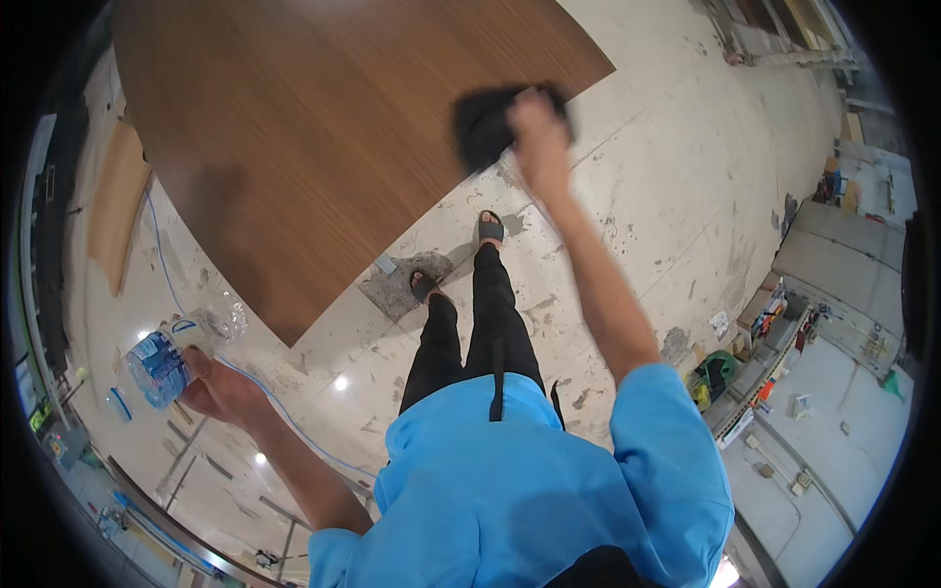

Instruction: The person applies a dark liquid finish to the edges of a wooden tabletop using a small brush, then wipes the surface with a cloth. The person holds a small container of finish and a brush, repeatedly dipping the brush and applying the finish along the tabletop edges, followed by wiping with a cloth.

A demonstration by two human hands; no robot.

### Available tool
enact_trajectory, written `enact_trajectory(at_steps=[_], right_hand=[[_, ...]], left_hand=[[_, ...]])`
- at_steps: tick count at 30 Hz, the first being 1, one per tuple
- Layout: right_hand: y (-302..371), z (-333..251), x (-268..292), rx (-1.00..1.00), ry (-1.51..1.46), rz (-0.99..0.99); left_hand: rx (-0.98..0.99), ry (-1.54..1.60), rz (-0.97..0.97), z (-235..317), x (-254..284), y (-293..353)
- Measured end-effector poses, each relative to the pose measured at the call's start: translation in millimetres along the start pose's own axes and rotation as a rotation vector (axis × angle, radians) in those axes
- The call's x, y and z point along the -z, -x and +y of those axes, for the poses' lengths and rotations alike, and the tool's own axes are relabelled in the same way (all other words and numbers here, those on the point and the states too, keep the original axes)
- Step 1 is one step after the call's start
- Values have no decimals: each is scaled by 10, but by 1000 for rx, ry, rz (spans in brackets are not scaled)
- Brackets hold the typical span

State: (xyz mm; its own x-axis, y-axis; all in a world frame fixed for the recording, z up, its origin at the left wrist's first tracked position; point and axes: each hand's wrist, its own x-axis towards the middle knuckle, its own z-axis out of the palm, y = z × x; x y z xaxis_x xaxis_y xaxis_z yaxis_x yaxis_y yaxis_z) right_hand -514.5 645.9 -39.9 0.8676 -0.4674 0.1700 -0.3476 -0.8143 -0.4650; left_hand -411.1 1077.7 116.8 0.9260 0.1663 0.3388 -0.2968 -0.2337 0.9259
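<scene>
My left hand [223, 390] is closed round a clear plastic bottle [160, 368] with a blue label, held tilted off to the left. At the right end of the near edge of a brown wood-grain panel [363, 137], my right hand [539, 132] grips a black cloth [480, 125]. Hand and cloth are smeared by motion. The cloth overlaps the panel's edge; whether it presses on the surface I cannot tell. A dark shadow falls across the panel's left part.
A thin blue hose [284, 400] runs over the stained pale floor [676, 186] at the left. Beyond it stands a light-brown curved board [118, 208]. At the right, a grey workbench [823, 431] carries tools and clutter. My sandalled feet stand just below the panel's edge.
</scene>
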Motion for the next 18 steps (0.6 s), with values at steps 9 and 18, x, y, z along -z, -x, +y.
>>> enact_trajectory(at_steps=[9, 18], right_hand=[[-74, 294, -46, 34, -178, 133], [-770, 727, 55, 414, -53, -95]], left_hand=[[114, 21, -51, -182, 224, 350], [166, 58, 68, 69, 32, 942]])
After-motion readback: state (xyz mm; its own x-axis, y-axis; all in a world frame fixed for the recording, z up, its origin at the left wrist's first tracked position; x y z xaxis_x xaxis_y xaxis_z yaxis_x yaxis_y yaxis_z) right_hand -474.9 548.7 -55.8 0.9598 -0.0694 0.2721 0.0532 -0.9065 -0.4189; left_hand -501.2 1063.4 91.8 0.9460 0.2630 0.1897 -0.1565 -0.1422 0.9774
